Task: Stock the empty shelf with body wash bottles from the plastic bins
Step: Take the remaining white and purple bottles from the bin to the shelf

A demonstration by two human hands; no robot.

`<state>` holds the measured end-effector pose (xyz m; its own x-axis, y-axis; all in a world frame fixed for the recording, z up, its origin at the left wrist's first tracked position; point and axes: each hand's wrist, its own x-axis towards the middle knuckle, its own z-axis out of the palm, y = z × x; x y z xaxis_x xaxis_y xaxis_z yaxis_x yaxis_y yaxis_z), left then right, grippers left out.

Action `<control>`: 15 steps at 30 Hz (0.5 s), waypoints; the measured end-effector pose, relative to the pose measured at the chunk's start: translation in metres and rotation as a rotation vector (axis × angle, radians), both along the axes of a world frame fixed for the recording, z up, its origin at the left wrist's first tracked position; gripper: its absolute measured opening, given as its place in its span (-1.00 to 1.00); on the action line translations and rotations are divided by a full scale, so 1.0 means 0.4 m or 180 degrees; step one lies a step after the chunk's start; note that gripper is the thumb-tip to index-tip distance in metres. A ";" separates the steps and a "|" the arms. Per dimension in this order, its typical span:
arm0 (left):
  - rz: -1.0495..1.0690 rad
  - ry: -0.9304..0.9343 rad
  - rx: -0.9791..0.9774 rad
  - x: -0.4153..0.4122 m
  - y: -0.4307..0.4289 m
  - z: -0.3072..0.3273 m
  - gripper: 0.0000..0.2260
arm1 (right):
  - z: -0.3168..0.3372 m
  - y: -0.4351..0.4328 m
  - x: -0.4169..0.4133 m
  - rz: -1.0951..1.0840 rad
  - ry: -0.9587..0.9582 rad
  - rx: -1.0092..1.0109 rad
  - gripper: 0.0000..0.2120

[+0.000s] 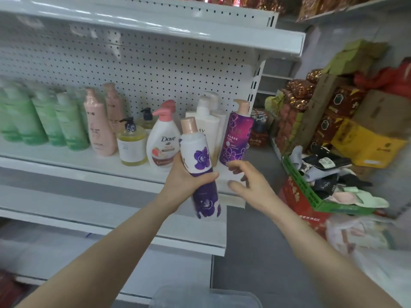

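- My left hand (186,176) grips a white-and-purple body wash bottle (201,161) round its middle, thumb and fingers curled about it. The bottle leans, its pink cap up toward the shelf (66,161) and its base down toward me.
- The bottle hangs in the air in front of the shelf's front edge, not set down. In view it falls between a Dove pump bottle (163,145) and a dark purple pump bottle (235,138).
- My right hand (249,185) holds nothing. Its fingers are spread and loosely bent, just in front of the shelf edge below the dark purple bottle and near the held one.
- Standing on the shelf, from the left: green bottles (44,121), pink bottles (99,130), yellow pump bottles (131,145), the Dove bottle, white pump bottles (206,123) and the dark purple one at the right end.
- A clear plastic bin (206,296) shows at the bottom edge, between my forearms.
- To the right, a green basket (307,190) of packaged cloth goods sits on a red box.
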<state>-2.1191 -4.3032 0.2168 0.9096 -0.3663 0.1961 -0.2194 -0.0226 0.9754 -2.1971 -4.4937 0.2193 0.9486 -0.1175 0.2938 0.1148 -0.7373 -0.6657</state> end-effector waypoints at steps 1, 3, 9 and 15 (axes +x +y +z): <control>0.0060 -0.0073 0.0005 0.005 -0.015 0.006 -0.29 | 0.001 0.028 -0.027 0.0195 0.0206 0.0066 -0.50; 0.0329 -0.0124 0.0063 0.005 -0.050 0.016 -0.15 | -0.004 0.084 -0.055 0.0142 0.0288 0.0072 -0.38; 0.0583 -0.0502 0.0688 -0.030 -0.127 0.065 -0.05 | 0.025 0.131 -0.029 -0.1203 -0.0281 -0.0255 -0.49; 0.0438 -0.0862 0.1050 0.026 -0.044 0.072 -0.18 | 0.050 0.020 0.014 -0.1257 -0.0250 0.0473 -0.28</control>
